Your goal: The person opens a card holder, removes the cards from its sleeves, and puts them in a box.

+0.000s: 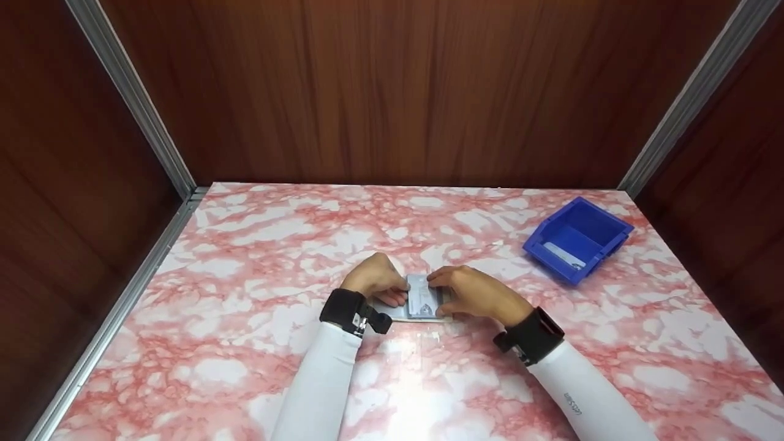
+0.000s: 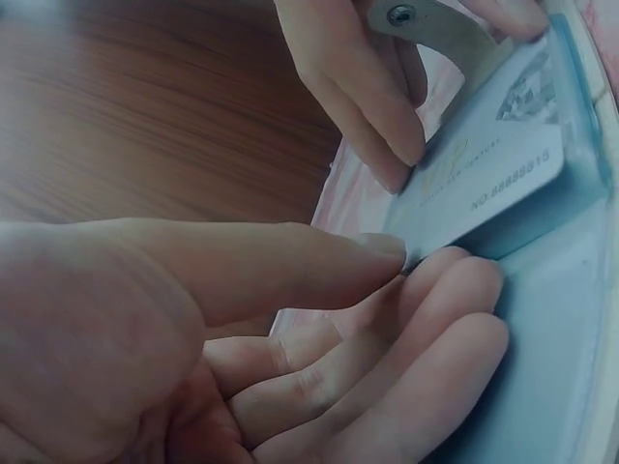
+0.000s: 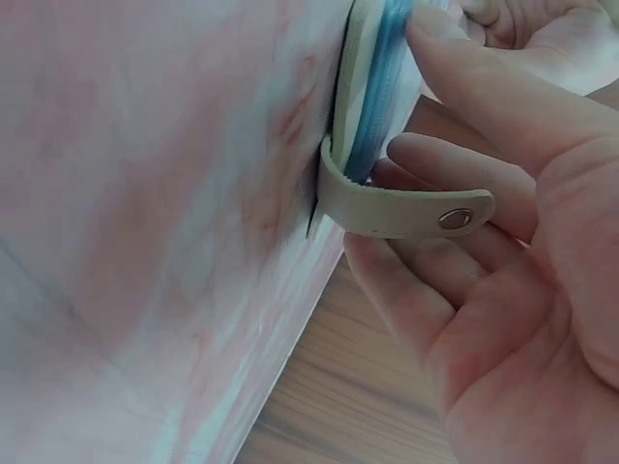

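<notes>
An opened card holder (image 1: 398,313) with clear bluish plastic sleeves (image 2: 556,275) lies on the table between both hands. A white printed card (image 2: 508,169) sits at its sleeves, one corner sticking out. My left hand (image 1: 378,278) pinches that corner between thumb and fingers, seen closely in the left wrist view. From the other side, my right hand (image 1: 481,295) grips the card holder, thumb at the near edge of the sleeves and fingertips at the far edge. A pale snap strap (image 3: 392,208) sticks out from the holder in front of the right palm.
On the right of the red-and-white marbled table (image 1: 245,343) stands a blue plastic bin (image 1: 554,269) with a whitish card-like piece (image 1: 565,256) inside. Dark wood-grain panels (image 1: 392,92) with metal corner posts (image 1: 131,92) enclose the back and sides.
</notes>
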`<state>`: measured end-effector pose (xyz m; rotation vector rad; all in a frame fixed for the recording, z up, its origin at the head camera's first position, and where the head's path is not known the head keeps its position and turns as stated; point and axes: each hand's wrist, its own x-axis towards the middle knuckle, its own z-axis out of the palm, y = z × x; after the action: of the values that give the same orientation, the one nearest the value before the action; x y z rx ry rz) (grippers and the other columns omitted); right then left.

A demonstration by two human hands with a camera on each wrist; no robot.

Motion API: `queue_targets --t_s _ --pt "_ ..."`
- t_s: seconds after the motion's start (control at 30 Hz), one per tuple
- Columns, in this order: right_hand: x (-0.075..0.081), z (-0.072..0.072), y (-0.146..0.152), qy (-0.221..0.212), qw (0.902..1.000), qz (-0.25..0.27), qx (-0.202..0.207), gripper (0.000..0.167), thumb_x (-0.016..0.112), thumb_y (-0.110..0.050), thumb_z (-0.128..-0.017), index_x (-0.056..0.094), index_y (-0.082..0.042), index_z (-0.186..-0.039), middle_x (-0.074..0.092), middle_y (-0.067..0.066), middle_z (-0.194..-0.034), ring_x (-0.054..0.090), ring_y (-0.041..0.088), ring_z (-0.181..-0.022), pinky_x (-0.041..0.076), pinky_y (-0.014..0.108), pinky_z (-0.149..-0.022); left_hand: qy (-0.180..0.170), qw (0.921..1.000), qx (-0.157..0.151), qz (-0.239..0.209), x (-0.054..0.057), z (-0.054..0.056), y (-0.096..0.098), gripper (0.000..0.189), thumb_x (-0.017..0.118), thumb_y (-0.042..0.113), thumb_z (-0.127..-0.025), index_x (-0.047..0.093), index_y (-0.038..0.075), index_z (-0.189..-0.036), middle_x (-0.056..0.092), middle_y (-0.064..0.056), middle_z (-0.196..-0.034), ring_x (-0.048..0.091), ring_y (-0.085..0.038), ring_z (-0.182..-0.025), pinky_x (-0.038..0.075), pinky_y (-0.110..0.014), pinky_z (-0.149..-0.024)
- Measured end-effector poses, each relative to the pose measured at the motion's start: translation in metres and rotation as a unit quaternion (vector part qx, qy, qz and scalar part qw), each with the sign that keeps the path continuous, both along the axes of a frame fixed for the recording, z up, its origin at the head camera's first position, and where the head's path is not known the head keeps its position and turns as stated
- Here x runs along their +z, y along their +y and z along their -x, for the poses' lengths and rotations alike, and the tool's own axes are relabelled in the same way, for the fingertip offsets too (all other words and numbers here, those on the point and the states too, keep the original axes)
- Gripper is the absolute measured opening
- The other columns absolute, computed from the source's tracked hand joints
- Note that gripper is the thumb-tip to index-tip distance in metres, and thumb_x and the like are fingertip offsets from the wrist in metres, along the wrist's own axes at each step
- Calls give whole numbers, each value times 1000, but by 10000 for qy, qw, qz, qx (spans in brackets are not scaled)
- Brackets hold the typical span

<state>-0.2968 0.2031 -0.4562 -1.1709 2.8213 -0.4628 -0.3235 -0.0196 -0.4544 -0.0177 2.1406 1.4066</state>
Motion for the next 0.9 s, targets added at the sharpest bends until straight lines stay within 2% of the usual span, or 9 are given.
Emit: queue_targets --t_s 0.37,0.6,0.73,0.9 --pt "-2 4 -3 -163 9999 23 46 57 77 -32 -73 60 -7 -121 58 5 -127 55 18 -117 46 33 -100 -70 9997 216 -4 -3 -1 -2 14 71 6 -75 67 -6 -80 70 -16 -72 69 -20 -59 59 -32 -62" --pt "-3 2 -1 -93 9999 98 27 58 75 -36 -75 59 -9 -123 57 5 -128 54 17 -117 46 34 -100 -287 9994 197 -17 -3 0 0 14 70 5 -76 67 -6 -82 70 -14 -72 68 -19 -59 59 -31 -63" --pt "-4 2 -1 -30 10000 82 30 62 71 -43 -78 55 -9 -128 54 4 -133 51 16 -122 44 34 -103 -324 9993 184 21 -2 0 1 14 70 6 -76 68 -6 -83 71 -14 -74 69 -19 -60 59 -31 -64" --pt "-5 2 0 -33 10000 -14 50 64 71 -43 -78 54 -8 -129 52 5 -135 50 18 -124 42 34 -104 -351 9993 99 9 -2 1 2 13 69 6 -77 68 -6 -83 70 -14 -74 68 -18 -60 59 -30 -64"
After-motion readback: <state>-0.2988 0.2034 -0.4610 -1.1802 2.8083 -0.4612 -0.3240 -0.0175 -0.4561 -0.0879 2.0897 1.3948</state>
